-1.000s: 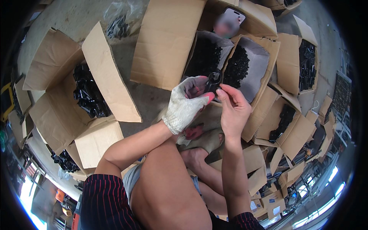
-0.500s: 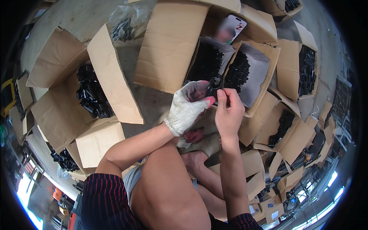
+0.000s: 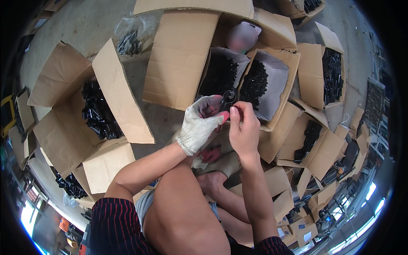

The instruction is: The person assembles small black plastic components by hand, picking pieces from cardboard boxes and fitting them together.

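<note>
In my left hand (image 3: 200,121), which wears a white knit glove with red-pink fingertips, is a glossy black part with a round ring end (image 3: 230,97). The gloved fingers and thumb close around its lower body and hide much of its shape. My right hand (image 3: 245,127) is bare, its thumb and forefinger pinched together right beside the part's lower right side. Whatever sits between those fingertips is too small to make out. Just beyond both hands stand two grey bins inside a carton: the left bin (image 3: 242,63) and the right bin (image 3: 278,70), each with many small black pieces.
An open carton (image 3: 63,127) of shiny black parts stands at the left. More cartons of black parts (image 3: 332,76) line the right side. A clear plastic bag (image 3: 142,32) lies on the floor at the far left. A phone (image 3: 253,29) rests behind the bins.
The view has shifted slightly, so the cartons and hands sit a little further left and lower. Both hands keep close together at the black part, whose ring end now shows more openly.
</note>
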A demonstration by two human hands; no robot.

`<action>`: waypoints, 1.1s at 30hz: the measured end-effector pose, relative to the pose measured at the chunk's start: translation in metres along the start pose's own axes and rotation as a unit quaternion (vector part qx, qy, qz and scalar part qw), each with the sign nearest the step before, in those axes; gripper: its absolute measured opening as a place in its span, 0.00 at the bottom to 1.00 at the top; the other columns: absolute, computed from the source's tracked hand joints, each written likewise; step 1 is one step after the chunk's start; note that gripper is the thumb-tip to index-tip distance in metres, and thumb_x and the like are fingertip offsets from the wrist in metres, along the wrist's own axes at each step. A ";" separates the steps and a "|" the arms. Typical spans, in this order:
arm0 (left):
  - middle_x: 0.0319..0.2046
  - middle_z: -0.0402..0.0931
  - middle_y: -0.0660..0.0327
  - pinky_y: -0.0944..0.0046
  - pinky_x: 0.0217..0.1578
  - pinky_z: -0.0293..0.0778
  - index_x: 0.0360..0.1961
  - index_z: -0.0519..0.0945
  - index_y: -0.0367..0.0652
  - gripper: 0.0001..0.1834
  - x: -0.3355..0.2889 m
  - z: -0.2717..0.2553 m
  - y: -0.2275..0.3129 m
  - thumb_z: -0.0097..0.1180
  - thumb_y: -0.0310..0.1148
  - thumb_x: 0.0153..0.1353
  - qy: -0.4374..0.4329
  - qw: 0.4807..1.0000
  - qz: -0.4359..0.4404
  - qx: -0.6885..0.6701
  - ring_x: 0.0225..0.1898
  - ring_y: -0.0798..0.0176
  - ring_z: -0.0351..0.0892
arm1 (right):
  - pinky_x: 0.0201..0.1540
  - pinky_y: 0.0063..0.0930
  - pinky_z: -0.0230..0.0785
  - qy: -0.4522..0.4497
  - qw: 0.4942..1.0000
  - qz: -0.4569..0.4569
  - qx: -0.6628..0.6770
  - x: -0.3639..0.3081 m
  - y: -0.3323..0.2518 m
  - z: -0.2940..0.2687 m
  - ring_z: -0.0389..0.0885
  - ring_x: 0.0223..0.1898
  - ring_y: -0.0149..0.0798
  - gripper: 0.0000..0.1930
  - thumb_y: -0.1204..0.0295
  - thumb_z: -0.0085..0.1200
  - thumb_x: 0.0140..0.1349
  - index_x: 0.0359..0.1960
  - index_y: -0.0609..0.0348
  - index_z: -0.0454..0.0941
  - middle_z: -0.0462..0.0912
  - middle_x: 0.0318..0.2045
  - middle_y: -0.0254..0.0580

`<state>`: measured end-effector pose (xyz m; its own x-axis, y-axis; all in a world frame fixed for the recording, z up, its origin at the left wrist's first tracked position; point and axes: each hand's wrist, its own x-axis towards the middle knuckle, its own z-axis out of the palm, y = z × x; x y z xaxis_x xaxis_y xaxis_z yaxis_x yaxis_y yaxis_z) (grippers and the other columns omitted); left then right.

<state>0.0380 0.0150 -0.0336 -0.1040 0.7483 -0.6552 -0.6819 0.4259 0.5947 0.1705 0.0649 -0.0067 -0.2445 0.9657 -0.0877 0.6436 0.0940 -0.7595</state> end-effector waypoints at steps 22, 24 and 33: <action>0.41 0.80 0.60 0.68 0.41 0.81 0.60 0.77 0.34 0.27 0.000 0.008 -0.007 0.68 0.18 0.59 -0.005 0.992 0.054 0.118 0.40 0.70 0.80 | 0.30 0.48 0.73 0.028 0.994 -0.018 -0.100 -0.010 0.026 0.002 0.82 0.28 0.57 0.14 0.61 0.57 0.71 0.31 0.57 0.81 0.80 0.25 0.51; 0.46 0.81 0.57 0.63 0.49 0.82 0.62 0.75 0.33 0.27 0.004 -0.004 -0.012 0.66 0.18 0.61 -0.017 0.996 0.043 0.072 0.45 0.65 0.82 | 0.29 0.47 0.73 0.029 0.998 0.019 -0.043 -0.007 0.017 -0.005 0.84 0.28 0.56 0.19 0.57 0.53 0.73 0.26 0.55 0.82 0.82 0.22 0.51; 0.55 0.80 0.52 0.57 0.54 0.81 0.67 0.70 0.35 0.27 -0.064 -0.032 0.073 0.61 0.26 0.69 -0.006 0.993 0.049 0.109 0.56 0.54 0.83 | 0.29 0.36 0.68 0.391 0.861 0.297 -0.136 -0.034 0.142 -0.164 0.78 0.21 0.37 0.25 0.54 0.47 0.78 0.28 0.62 0.81 0.79 0.18 0.39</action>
<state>-0.0276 -0.0183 0.0371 -0.1532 0.7973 -0.5838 -0.4953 0.4493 0.7435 0.3896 0.0856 -0.0060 0.6805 0.7208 0.1321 0.6581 -0.5218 -0.5427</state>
